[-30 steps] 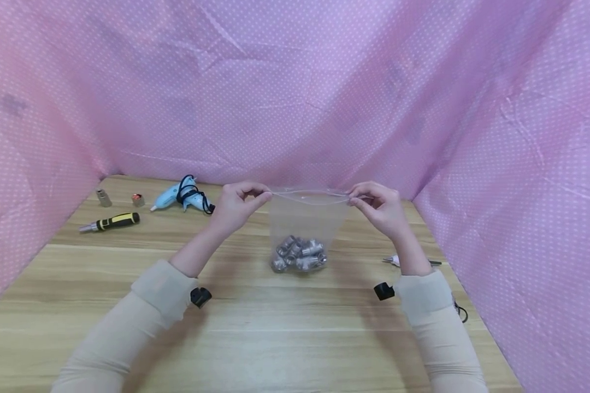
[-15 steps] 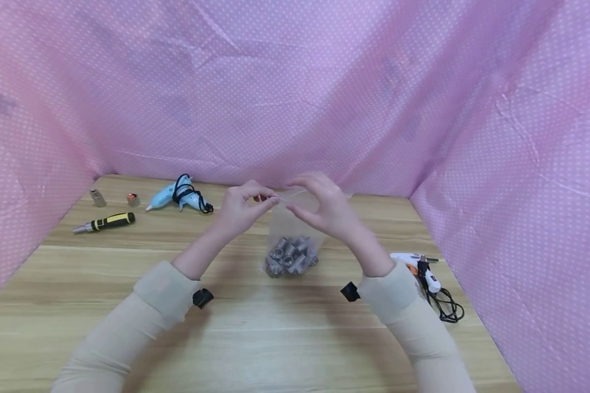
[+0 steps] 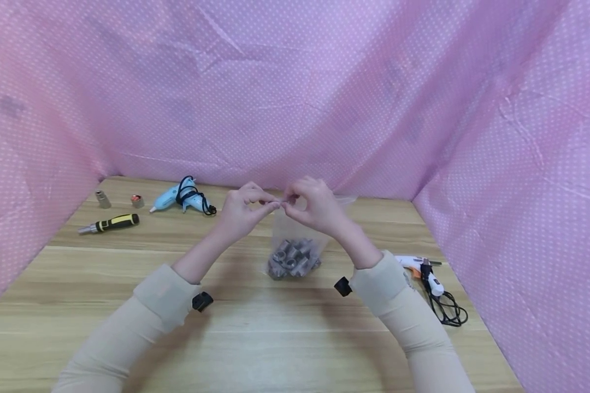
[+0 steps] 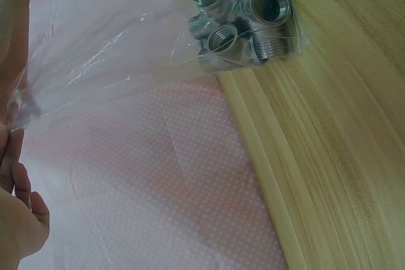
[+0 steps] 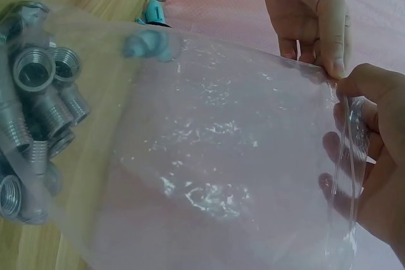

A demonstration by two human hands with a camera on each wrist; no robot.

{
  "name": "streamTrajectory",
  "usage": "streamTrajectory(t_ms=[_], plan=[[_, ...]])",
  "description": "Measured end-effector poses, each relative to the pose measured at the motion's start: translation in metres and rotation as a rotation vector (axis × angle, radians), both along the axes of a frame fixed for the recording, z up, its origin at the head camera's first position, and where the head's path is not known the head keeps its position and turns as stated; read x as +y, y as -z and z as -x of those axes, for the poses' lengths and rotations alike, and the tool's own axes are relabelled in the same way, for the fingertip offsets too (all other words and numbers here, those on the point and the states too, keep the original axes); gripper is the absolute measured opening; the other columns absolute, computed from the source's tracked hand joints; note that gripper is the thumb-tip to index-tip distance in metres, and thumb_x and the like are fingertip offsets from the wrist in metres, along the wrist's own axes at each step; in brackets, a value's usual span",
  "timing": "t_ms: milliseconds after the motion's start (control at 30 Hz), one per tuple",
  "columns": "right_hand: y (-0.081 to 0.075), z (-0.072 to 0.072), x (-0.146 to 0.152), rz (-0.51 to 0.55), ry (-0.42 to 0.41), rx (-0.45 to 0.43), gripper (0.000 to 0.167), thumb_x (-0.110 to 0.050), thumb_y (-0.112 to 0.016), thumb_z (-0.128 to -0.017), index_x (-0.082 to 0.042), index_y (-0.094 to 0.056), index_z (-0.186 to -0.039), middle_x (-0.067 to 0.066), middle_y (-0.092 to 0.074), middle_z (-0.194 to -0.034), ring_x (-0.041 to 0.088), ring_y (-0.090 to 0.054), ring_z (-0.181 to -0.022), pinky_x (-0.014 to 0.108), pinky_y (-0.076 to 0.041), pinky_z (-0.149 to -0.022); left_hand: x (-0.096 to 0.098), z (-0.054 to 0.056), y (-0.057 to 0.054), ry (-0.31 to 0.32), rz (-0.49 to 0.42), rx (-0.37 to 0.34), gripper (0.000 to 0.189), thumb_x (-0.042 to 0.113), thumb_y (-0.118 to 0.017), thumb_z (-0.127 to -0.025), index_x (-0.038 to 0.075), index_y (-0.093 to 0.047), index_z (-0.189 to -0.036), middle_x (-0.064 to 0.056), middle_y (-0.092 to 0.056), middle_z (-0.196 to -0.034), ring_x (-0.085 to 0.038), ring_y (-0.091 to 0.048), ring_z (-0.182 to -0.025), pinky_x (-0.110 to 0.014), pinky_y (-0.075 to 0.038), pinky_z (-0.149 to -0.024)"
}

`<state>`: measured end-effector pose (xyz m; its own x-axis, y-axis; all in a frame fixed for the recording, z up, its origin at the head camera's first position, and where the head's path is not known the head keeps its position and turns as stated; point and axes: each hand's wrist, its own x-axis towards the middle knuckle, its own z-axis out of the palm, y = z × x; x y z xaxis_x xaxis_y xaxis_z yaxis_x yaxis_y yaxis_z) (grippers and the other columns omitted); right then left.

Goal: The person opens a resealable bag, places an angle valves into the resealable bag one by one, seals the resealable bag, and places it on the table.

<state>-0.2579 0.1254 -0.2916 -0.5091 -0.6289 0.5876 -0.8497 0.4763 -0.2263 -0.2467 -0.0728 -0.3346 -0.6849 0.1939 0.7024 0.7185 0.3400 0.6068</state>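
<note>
A clear zip bag (image 5: 209,143) hangs upright in the middle of the table, held by its top edge. Several threaded metal pipe fittings (image 4: 269,6) lie bunched in its bottom, close over the wood in the head view. My left hand (image 3: 241,214) pinches one top corner between thumb and forefinger. Right beside it, my right hand (image 3: 317,210) pinches the zip strip at the same corner, the two sets of fingertips almost meeting. In the right wrist view its other fingers show through the plastic behind the strip. The bag's far top corner sticks out freely past the right hand.
At the back left sit a blue glue gun (image 3: 169,197) with a black cord, a yellow-black screwdriver (image 3: 114,222) and two small metal pieces, one a socket-like cylinder (image 3: 102,200). A white glue gun (image 3: 409,262) lies by the right edge. Pink dotted cloth (image 3: 295,98) walls the table.
My right hand has let go of the bag's right top corner, moved left to the left hand and pinched the strip there. The left hand has shifted slightly right.
</note>
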Motion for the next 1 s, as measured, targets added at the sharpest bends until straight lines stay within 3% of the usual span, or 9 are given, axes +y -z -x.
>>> streamTrajectory(t_ms=[433,567,833,1000], plan=[[0.004,-0.003,-0.003,-0.039,-0.01,0.034,0.003,-0.011,-0.063,-0.081,-0.009,-0.062,-0.083,-0.001,-0.064,-0.079,0.014,-0.054,-0.079,0.032,-0.036,-0.071,-0.001,-0.004,-0.003,0.015,0.08,-0.022,0.01,0.012,-0.073,-0.08,0.004,-0.072,-0.086,-0.004,-0.066,-0.078,-0.015,-0.057,-0.075,-0.033,-0.045,-0.07],[0.003,-0.004,-0.004,-0.048,0.001,0.032,0.004,-0.011,-0.065,-0.081,-0.01,-0.062,-0.084,-0.001,-0.065,-0.079,0.014,-0.054,-0.078,0.031,-0.036,-0.069,-0.001,-0.003,-0.004,0.032,0.073,0.016,0.009,0.01,-0.073,-0.08,0.003,-0.072,-0.085,-0.006,-0.067,-0.078,-0.017,-0.058,-0.075,-0.03,-0.045,-0.069],[0.001,-0.006,-0.002,-0.099,0.044,0.035,0.006,-0.015,-0.066,-0.083,-0.011,-0.063,-0.084,0.0,-0.065,-0.081,0.015,-0.053,-0.079,0.031,-0.036,-0.069,0.001,-0.007,0.0,0.008,0.022,0.096,0.007,0.006,-0.073,-0.079,0.002,-0.069,-0.083,-0.006,-0.065,-0.078,-0.017,-0.058,-0.078,-0.038,-0.051,-0.073],[0.0,-0.006,0.008,-0.127,0.076,0.047,0.006,-0.016,-0.067,-0.084,-0.011,-0.064,-0.085,0.0,-0.065,-0.083,0.016,-0.054,-0.083,0.034,-0.036,-0.071,0.003,-0.006,0.002,-0.022,-0.022,0.136,0.004,0.003,-0.072,-0.079,0.0,-0.069,-0.081,-0.007,-0.066,-0.077,-0.018,-0.058,-0.079,-0.028,-0.049,-0.075]])
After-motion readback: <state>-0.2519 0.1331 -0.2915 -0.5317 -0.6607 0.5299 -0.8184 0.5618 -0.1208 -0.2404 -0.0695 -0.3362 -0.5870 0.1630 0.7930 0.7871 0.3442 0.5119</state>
